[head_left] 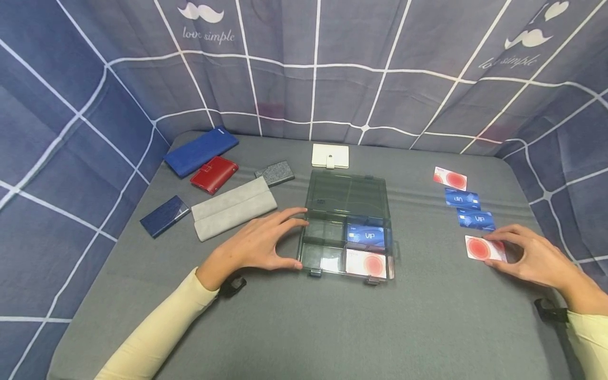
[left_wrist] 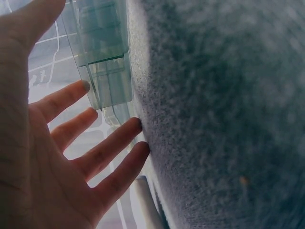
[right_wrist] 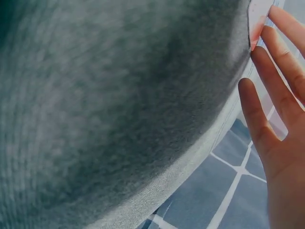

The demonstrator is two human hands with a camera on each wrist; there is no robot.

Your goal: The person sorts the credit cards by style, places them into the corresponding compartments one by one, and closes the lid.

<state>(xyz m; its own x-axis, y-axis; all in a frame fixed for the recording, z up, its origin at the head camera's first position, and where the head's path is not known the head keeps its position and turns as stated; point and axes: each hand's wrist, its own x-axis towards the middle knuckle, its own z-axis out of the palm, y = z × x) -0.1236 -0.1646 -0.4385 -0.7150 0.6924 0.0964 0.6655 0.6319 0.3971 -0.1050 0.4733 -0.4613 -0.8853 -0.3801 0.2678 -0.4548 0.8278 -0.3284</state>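
Note:
A translucent grey-green compartment box [head_left: 323,258] lies on the table with its lid [head_left: 348,198] folded back. In its right-hand compartments are a blue VIP card [head_left: 366,236] and a white card with red circles [head_left: 366,264]. My left hand [head_left: 263,240] is at the box's left side, fingers spread and thumb near the front corner; the left wrist view shows the palm [left_wrist: 62,162] holding nothing. Over on the right, my right hand [head_left: 537,258] pinches another white card with red circles [head_left: 477,248] by its long edges, thumb in front, fingers behind.
Beyond the right hand, two blue VIP cards [head_left: 475,219] and a red-and-white card [head_left: 450,178] form a slanting row. A white snap case [head_left: 330,156] sits behind the box. At left lie a grey pouch [head_left: 235,208], a red wallet [head_left: 214,174], a blue wallet [head_left: 201,151] and dark and grey holders.

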